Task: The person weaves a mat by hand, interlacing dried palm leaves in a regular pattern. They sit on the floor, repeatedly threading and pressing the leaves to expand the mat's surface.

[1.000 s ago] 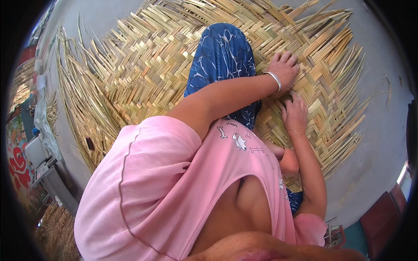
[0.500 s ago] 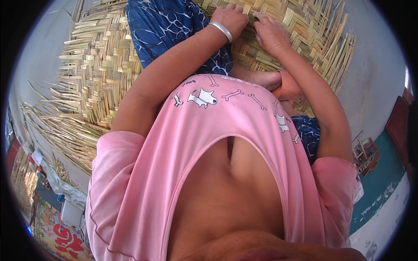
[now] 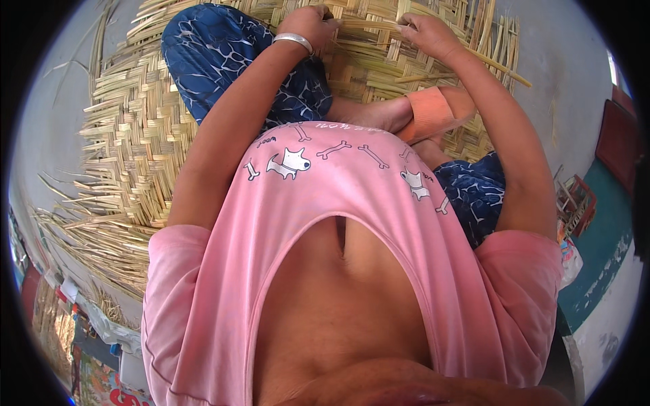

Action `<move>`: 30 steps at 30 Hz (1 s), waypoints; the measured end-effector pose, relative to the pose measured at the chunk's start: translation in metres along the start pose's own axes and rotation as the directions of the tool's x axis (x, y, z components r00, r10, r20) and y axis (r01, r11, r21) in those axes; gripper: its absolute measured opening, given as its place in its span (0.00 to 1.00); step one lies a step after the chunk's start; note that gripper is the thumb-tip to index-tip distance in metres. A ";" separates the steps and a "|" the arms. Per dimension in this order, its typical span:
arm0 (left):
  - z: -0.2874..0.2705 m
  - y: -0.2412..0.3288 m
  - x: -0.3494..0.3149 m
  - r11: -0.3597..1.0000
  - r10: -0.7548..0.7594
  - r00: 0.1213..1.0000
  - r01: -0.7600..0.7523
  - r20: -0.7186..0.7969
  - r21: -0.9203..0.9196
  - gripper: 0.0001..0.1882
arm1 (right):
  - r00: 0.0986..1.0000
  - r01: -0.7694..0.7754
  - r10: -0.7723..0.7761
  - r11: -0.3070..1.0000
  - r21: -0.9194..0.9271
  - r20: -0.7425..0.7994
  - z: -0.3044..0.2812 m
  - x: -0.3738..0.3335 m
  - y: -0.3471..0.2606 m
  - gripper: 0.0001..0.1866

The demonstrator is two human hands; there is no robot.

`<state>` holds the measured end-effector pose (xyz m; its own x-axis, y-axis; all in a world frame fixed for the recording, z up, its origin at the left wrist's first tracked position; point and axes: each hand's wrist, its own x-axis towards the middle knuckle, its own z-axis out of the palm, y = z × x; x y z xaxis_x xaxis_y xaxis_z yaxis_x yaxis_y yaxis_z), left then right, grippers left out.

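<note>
Between nine and ten o'clock, the grey floor [image 3: 61, 115] is being covered by the woven mat [image 3: 128, 149], whose loose ends are being fanned outward; the weave is being carried on toward twelve and one o'clock, under both hands. At eleven, it is being overlapped by a knee in blue trousers [image 3: 217, 61]. At twelve, the left hand [image 3: 308, 27] is being held over the mat, fingers curled inward (a pale bracelet [image 3: 294, 40] is being worn at its wrist); whether anything is being gripped there cannot be told. From beside those fingers, a strip [image 3: 369, 25] is being stretched across to one o'clock, where it is being pinched between thumb and fingers by the right hand [image 3: 433, 37]. Below that hand, an orange slipper [image 3: 431, 111] is being worn. At three, a red basket [image 3: 577, 206] is being shown near the wall.
</note>
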<state>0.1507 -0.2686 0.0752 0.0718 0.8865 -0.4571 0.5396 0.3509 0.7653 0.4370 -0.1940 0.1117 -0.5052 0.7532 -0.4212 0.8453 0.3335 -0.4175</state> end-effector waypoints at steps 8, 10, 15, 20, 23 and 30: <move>-0.008 0.010 -0.010 0.924 0.206 0.966 -0.139 -0.158 0.356 0.27 | 0.986 -0.169 0.163 0.935 -0.312 -0.043 -0.029 -0.014 0.016 0.26; -0.017 0.012 -0.015 0.906 0.213 0.958 -0.120 -0.193 0.407 0.26 | 0.975 -0.199 0.222 0.918 -0.343 0.030 -0.041 -0.010 0.004 0.26; -0.056 0.008 -0.013 0.871 0.198 0.955 -0.069 -0.220 0.487 0.24 | 0.997 -0.072 0.077 0.977 -0.199 0.019 -0.095 -0.038 0.014 0.26; -0.063 -0.004 -0.007 0.852 0.202 0.947 -0.045 -0.249 0.521 0.27 | 0.990 -0.123 0.139 0.946 -0.301 0.032 -0.166 -0.075 0.028 0.25; -0.054 0.013 -0.007 0.840 0.177 0.968 -0.055 -0.176 0.540 0.29 | 0.994 -0.107 0.088 0.934 -0.340 -0.070 -0.188 -0.113 0.056 0.23; -0.059 0.016 -0.021 0.861 0.162 0.958 -0.020 -0.237 0.509 0.30 | 0.980 -0.193 0.196 0.933 -0.303 -0.023 -0.166 -0.138 0.024 0.19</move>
<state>0.1082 -0.2640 0.1239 -0.0429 0.9776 -0.2060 0.8897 0.1312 0.4373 0.5562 -0.1953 0.2935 -0.3259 0.8170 -0.4758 0.9392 0.3372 -0.0644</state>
